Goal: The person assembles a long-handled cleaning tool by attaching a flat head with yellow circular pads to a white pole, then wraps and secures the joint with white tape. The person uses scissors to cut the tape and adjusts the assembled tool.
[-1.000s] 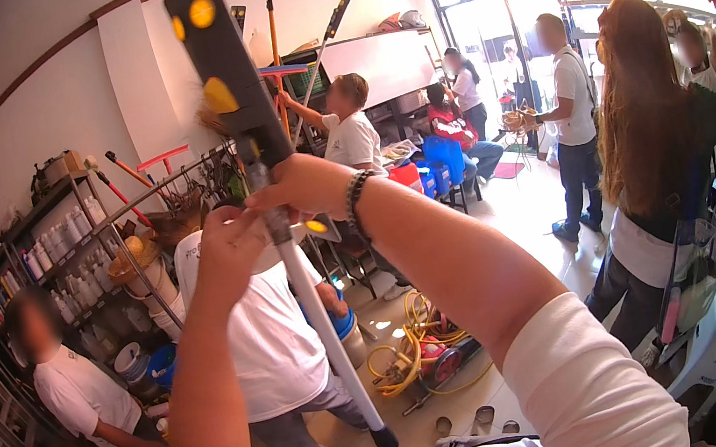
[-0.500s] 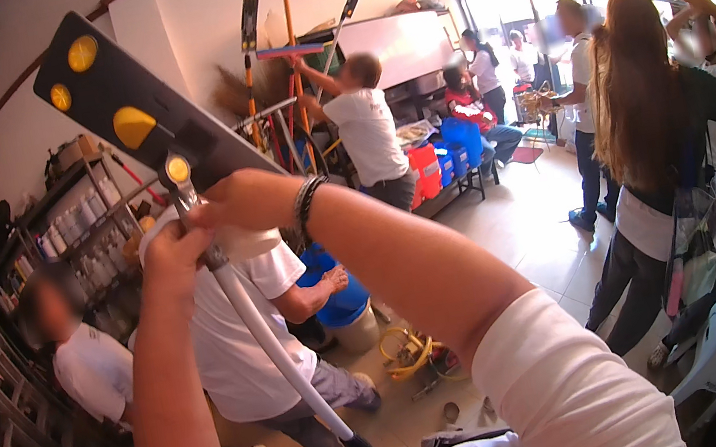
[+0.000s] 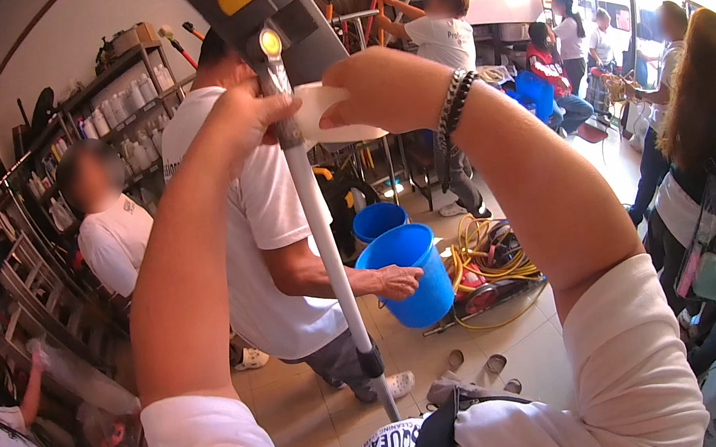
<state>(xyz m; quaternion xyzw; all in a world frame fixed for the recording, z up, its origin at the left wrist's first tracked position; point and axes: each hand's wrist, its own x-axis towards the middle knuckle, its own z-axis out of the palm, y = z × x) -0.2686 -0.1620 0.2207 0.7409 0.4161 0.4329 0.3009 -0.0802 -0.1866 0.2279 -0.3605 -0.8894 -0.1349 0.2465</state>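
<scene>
A flat mop with a dark grey head (image 3: 288, 31) and yellow buttons stands raised in front of me. Its pale telescopic pole (image 3: 316, 221) runs down toward my body. My left hand (image 3: 250, 118) is closed on the pole just below the head joint, where a shiny grey band shows. To its right, my right hand (image 3: 388, 91) is closed around a white roll (image 3: 330, 113), which looks like wide tape. The roll sits beside the pole, close to my left fingertips. Whether a strip joins roll and pole I cannot tell.
Just ahead, a person in a white shirt (image 3: 271, 238) grips a blue bucket (image 3: 414, 276). A coiled yellow hose (image 3: 482, 259) lies on the floor beyond. Shelves of bottles (image 3: 117, 112) and ladders (image 3: 37, 287) line the left. Several people stand at the right.
My view has turned left and the mop stands more upright. My right hand, with the roll, has shifted away from my left hand. The person ahead now grips the blue bucket.
</scene>
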